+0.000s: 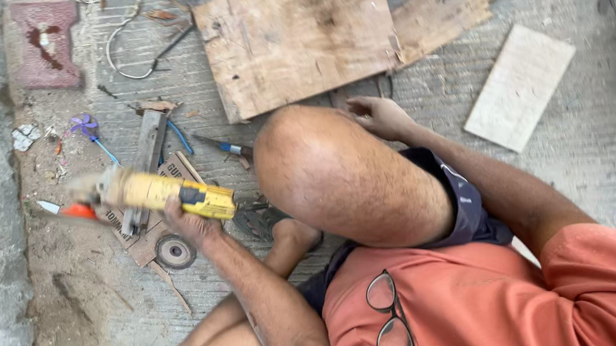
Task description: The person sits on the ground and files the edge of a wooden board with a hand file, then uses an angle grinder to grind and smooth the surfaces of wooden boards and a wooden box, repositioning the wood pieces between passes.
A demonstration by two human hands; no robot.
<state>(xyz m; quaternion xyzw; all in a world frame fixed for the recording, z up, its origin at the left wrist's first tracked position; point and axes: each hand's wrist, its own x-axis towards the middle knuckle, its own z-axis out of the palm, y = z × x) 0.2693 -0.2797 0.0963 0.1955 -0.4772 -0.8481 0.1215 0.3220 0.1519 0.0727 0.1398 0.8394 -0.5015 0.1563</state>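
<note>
Gripping yellow grinder (160, 194), left hand (189, 222) closed; right hand (376, 115) loose at board edge (297, 31).

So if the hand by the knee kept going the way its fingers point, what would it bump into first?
Most likely the big plywood board. The right hand points up-left along the concrete floor, and the board's near edge lies just ahead, though a small dark object seems to sit between; depth is unclear.

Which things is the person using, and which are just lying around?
In use:
- yellow power tool, gripped in the left hand
- big wooden board, with the right hand at its edge

Lying about:
- pale small board
- round disc
- screwdriver
- wire loop
</note>
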